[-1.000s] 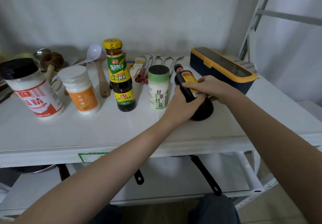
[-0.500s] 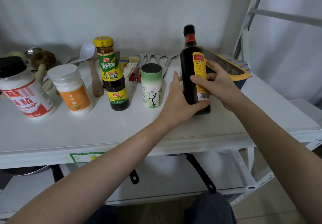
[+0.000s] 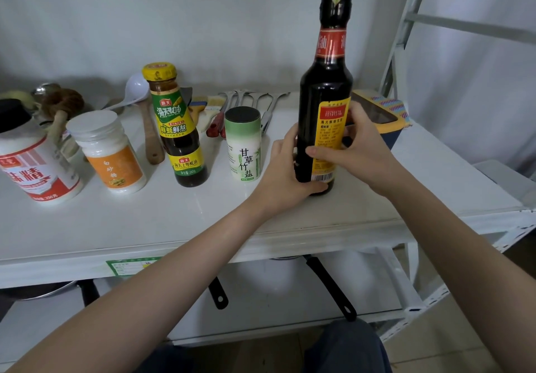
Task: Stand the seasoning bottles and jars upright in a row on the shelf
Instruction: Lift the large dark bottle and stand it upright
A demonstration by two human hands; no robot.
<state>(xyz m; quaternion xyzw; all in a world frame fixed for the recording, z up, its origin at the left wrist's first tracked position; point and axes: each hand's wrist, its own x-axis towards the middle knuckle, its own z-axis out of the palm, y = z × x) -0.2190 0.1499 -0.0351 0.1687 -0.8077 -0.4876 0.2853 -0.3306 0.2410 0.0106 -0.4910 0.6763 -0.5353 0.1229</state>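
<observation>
A tall dark soy sauce bottle (image 3: 324,88) with a yellow label stands upright on the white shelf (image 3: 174,221), at the right end of a row. My left hand (image 3: 285,169) cups its base from the left, and my right hand (image 3: 355,147) wraps its lower label from the right. To its left stand a green salt shaker (image 3: 243,146), an oyster sauce bottle (image 3: 177,129) with a yellow cap, a white sugar jar (image 3: 110,152) with an orange label, and a big seasoning jar (image 3: 32,163) with a red label and black lid.
Behind the row lie a white ladle (image 3: 136,88), wooden-handled utensils (image 3: 150,134), brushes and metal tongs (image 3: 261,103). A blue and yellow box (image 3: 385,120) sits behind the soy sauce bottle at the right. Black pan handles (image 3: 330,288) hang below the shelf.
The soy sauce bottle went from lying tilted in both hands to standing upright on the shelf. Both hands stayed on it, now lower around its base and label.
</observation>
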